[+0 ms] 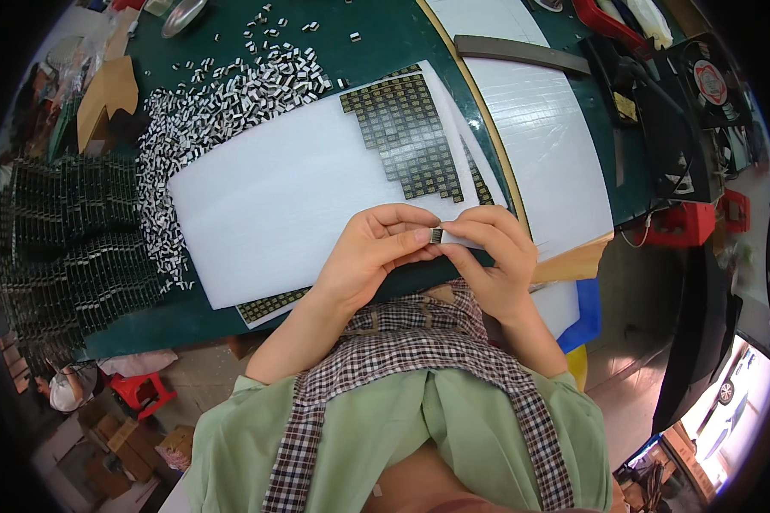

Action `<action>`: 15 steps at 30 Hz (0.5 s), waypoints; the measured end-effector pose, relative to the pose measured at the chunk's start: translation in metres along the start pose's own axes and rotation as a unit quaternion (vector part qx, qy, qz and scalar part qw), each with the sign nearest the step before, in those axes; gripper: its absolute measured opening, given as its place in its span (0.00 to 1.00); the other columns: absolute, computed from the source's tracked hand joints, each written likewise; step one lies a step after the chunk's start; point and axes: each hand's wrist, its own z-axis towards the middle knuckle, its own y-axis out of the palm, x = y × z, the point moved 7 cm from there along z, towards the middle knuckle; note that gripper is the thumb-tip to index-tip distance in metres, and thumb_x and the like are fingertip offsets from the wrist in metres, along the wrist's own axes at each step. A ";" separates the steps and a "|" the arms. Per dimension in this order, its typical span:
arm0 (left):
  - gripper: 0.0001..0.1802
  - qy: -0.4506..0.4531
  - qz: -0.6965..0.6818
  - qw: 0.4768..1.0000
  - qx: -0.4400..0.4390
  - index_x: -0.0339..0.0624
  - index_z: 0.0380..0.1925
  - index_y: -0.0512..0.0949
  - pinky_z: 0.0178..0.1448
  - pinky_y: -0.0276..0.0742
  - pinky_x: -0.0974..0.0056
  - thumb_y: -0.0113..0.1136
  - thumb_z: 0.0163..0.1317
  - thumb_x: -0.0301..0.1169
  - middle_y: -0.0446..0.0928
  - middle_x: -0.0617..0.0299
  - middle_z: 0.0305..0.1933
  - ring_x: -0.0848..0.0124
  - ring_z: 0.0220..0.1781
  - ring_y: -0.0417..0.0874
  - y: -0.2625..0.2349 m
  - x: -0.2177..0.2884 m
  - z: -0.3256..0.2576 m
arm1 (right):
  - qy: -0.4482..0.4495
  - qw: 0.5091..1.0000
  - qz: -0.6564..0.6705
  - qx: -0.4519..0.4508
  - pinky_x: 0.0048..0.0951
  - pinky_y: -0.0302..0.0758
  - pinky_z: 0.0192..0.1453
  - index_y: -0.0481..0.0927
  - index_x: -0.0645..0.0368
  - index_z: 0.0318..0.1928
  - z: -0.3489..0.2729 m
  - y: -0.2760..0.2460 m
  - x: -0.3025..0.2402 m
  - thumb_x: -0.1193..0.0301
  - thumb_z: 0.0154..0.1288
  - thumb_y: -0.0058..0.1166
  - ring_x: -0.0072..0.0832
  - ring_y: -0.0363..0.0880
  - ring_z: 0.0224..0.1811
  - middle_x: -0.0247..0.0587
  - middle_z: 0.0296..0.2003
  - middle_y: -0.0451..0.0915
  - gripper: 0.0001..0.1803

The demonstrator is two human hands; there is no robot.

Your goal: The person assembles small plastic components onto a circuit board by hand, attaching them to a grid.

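Note:
My left hand (370, 254) and my right hand (494, 254) meet above the front edge of a white foam sheet (265, 205). Between their fingertips is a small dark-and-silver electronic part (436, 235), pinched from both sides. Just beyond the hands, small black square pieces (411, 137) with gold-coloured marks lie in close rows on the sheet's right part, their near edge stepped. More such pieces show on sheets underneath. A large heap of small silver metal pieces (231, 98) lies along the sheet's far and left sides.
Rows of dark green circuit-board strips (68, 248) stand at the left of the green table (385, 34). A stack of white sheets (547, 128) lies at the right, with a grey bar (522, 53) across it. Farther right are a black fan-like device (710, 81) and red plastic bins (689, 224). A red stool (141, 392) is on the floor.

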 end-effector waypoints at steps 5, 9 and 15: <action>0.08 -0.003 0.004 1.000 -0.017 0.31 0.37 0.76 0.43 0.80 0.72 0.57 0.57 0.21 0.79 0.56 0.35 0.73 0.35 0.82 0.001 0.000 0.003 | 0.007 1.000 0.003 -0.001 0.24 0.73 0.31 0.80 0.60 0.34 0.000 0.001 0.001 0.78 0.41 0.64 0.29 0.77 0.29 0.39 0.30 0.76 0.14; 0.08 0.018 0.055 0.998 -0.017 0.30 0.36 0.77 0.41 0.79 0.72 0.58 0.56 0.21 0.79 0.56 0.34 0.73 0.35 0.82 -0.001 0.004 0.002 | 0.013 1.000 -0.003 -0.014 0.24 0.73 0.31 0.80 0.60 0.34 -0.001 0.004 0.001 0.78 0.41 0.65 0.29 0.77 0.30 0.39 0.30 0.76 0.14; 0.09 0.064 0.209 0.974 0.060 0.27 0.36 0.77 0.41 0.77 0.74 0.58 0.56 0.21 0.79 0.53 0.36 0.74 0.36 0.81 0.003 0.013 -0.008 | -0.033 0.993 -0.114 -0.012 0.25 0.73 0.27 0.79 0.59 0.34 -0.010 0.008 -0.005 0.76 0.42 0.64 0.29 0.77 0.28 0.37 0.29 0.76 0.14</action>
